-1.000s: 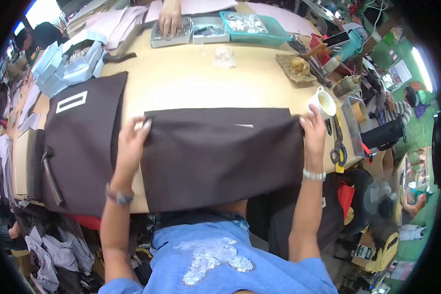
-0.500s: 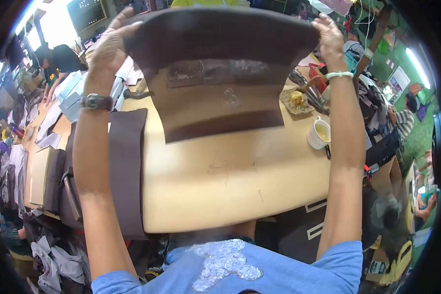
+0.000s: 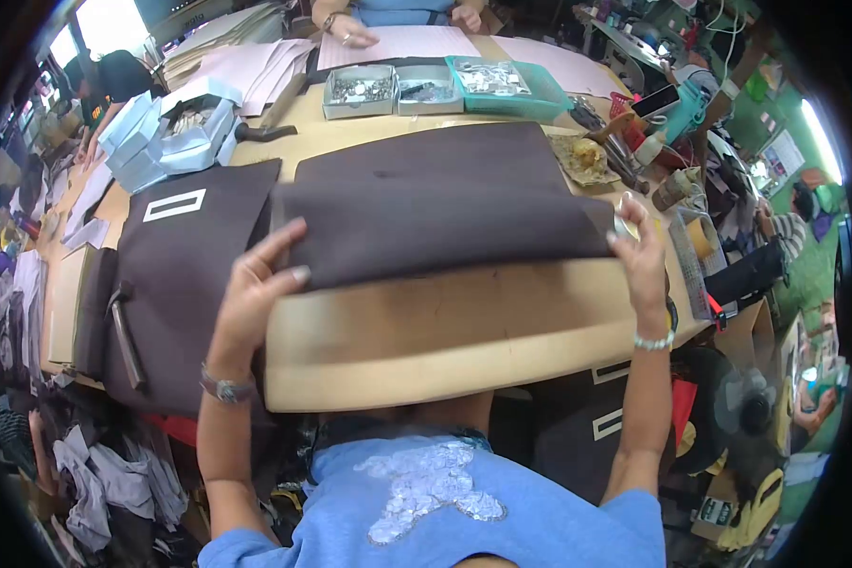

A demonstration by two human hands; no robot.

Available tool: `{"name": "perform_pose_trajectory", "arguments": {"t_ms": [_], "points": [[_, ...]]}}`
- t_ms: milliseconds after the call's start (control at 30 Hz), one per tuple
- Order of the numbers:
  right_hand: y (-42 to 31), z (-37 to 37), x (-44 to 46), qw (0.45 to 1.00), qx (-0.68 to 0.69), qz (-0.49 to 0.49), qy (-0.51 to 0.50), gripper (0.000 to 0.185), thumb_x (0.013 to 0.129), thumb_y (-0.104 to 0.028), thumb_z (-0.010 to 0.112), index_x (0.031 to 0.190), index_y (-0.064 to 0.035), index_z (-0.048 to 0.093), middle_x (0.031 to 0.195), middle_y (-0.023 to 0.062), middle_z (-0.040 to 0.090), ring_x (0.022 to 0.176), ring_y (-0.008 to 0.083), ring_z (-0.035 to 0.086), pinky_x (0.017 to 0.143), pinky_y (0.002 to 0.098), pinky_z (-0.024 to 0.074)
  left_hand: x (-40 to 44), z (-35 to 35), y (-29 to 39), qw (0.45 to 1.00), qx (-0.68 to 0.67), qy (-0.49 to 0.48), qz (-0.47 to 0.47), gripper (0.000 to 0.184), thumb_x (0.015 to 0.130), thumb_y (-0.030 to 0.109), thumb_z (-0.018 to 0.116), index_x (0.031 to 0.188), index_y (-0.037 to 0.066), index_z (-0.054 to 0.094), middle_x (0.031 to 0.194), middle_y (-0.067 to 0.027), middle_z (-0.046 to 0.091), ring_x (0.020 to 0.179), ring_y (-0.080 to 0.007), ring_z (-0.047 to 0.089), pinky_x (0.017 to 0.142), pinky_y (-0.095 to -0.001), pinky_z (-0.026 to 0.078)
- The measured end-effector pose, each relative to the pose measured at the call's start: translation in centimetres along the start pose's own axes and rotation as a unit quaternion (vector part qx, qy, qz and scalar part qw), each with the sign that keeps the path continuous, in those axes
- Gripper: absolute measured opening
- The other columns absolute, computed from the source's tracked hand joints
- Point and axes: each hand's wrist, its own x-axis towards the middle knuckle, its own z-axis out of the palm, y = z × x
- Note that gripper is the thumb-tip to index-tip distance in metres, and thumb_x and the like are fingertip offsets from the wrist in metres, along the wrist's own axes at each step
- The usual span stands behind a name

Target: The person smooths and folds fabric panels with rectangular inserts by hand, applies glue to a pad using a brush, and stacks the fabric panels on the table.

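Dark brown sheet material, broad and flexible [image 3: 445, 222], spans the middle of the pale wood-toned desk [image 3: 426, 374], its far part lying down and its near edge lifted clear. The person's left hand [image 3: 260, 282] has its thumb and fingers lightly closed on the near left corner; the right hand [image 3: 640, 248] pinches the near right corner. Half a second ago the sheet was held up high in front of the person; now it has come down, so what remains raised is the near strip between both hands.

Left of it lies a second dark brown panel [image 3: 194, 284], bearing a cream rectangular frame [image 3: 174, 205] and a metal hammer [image 3: 126, 346]. Beyond the far edge stand a pale box of small metal parts [image 3: 360, 92] and a translucent teal tray [image 3: 551, 102].

The sheet's underside and whatever it covers are hidden, and motion softens its near edge. The right fingers block all but a sliver of something white. Across the desk, a co-worker's hands [image 3: 358, 36] show, the head cut off.
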Motion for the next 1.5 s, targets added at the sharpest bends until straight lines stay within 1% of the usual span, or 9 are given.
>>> {"name": "perform_pose_trajectory", "arguments": {"t_ms": [133,333,433,633,767,867,1000,1267,1500], "points": [[0.9,-1.2,-7.6,0.983,-0.04,0.175,-0.034,0.061,0.076,0.005,0.059,0.134,0.0035,0.038,0.119,0.0094,0.05,0.102,0.0136,0.052,0.083,0.025,0.0447,-6.0,1.8,-4.3,0.99,-0.068,-0.042,-0.118,0.06,0.074,-0.007,0.06,0.131,-0.006,0.043,0.135,-0.0144,0.045,0.125,-0.0201,0.041,0.105,-0.0293,0.03],[2.7,-2.4,-11.7,0.972,-0.16,0.167,-0.048,0.069,0.079,-0.001,0.062,0.14,-0.0006,0.028,0.122,0.0154,0.049,0.112,0.0227,0.05,0.082,0.0292,0.0475,-9.9,2.9,-5.4,0.985,0.004,-0.064,-0.16,0.061,0.077,0.002,0.065,0.133,-0.006,0.041,0.131,-0.0159,0.047,0.124,-0.0213,0.041,0.105,-0.0324,0.028],[3.8,-0.6,-8.3,0.978,-0.136,0.155,-0.031,0.071,0.08,0.0,0.06,0.141,-0.0016,0.025,0.122,0.0172,0.048,0.09,0.0174,0.059,0.074,0.0266,0.05,-5.8,2.8,-5.3,0.991,0.017,-0.066,-0.117,0.054,0.082,0.002,0.059,0.132,-0.006,0.04,0.122,-0.0123,0.053,0.101,-0.0147,0.056,0.085,-0.0258,0.046],[4.3,3.4,-4.3,0.99,-0.058,0.123,-0.042,0.07,0.079,0.008,0.057,0.141,-0.0016,0.025,0.115,0.0155,0.049,0.069,0.0097,0.057,0.069,0.0225,0.0496,-1.5,3.7,-5.9,0.987,0.077,-0.057,-0.128,0.038,0.084,-0.001,0.054,0.122,-0.003,0.052,0.103,-0.0078,0.061,0.085,-0.0108,0.06,0.074,-0.0224,0.048],[6.5,4.8,-6.4,0.997,-0.053,0.029,0.052,0.066,0.08,0.011,0.053,0.14,-0.0019,0.03,0.112,0.0132,0.05,0.073,0.0097,0.055,0.072,0.0224,0.0489,-2.7,5.1,-7.8,0.993,0.105,0.045,-0.031,0.028,0.087,0.002,0.055,0.114,0.001,0.059,0.094,-0.0058,0.062,0.079,-0.0103,0.06,0.071,-0.0225,0.049],[5.8,5.0,-6.7,0.994,-0.098,0.004,0.037,0.061,0.084,0.011,0.049,0.14,-0.0031,0.031,0.113,0.0113,0.05,0.079,0.0086,0.056,0.073,0.0222,0.0489,-2.1,5.8,-5.4,0.972,0.236,0.017,0.007,0.024,0.087,0.004,0.057,0.111,0.0,0.06,0.092,-0.0054,0.063,0.079,-0.0094,0.06,0.07,-0.0226,0.049],[6.0,5.2,-6.6,0.996,-0.062,0.01,0.057,0.059,0.081,0.011,0.052,0.136,-0.0004,0.037,0.11,0.0105,0.051,0.074,0.0102,0.054,0.07,0.0233,0.0485,2.0,7.1,-1.0,0.84,0.401,0.05,0.362,0.02,0.083,0.002,0.06,0.102,0.002,0.064,0.092,-0.0136,0.064,0.079,-0.0229,0.064,0.069,-0.0294,0.05],[5.9,5.0,-6.6,0.993,-0.099,-0.003,0.062,0.056,0.08,0.011,0.052,0.133,-0.0013,0.041,0.106,0.0114,0.053,0.074,0.011,0.057,0.069,0.0248,0.0496,15.7,9.0,-6.5,0.835,0.513,-0.104,0.17,0.025,0.079,0.026,0.068,0.082,0.001,0.066,0.092,-0.0167,0.06,0.091,-0.0312,0.056,0.081,-0.0386,0.046],[5.7,5.2,-6.4,0.993,-0.097,0.016,0.066,0.053,0.08,0.011,0.052,0.132,-0.0006,0.043,0.107,0.0117,0.054,0.074,0.0125,0.058,0.07,0.0259,0.0504,18.4,9.4,-6.2,0.791,0.56,-0.071,0.237,0.014,0.083,0.014,0.06,0.083,0.0,0.062,0.094,-0.0148,0.057,0.094,-0.0297,0.053,0.086,-0.0388,0.042]]}}
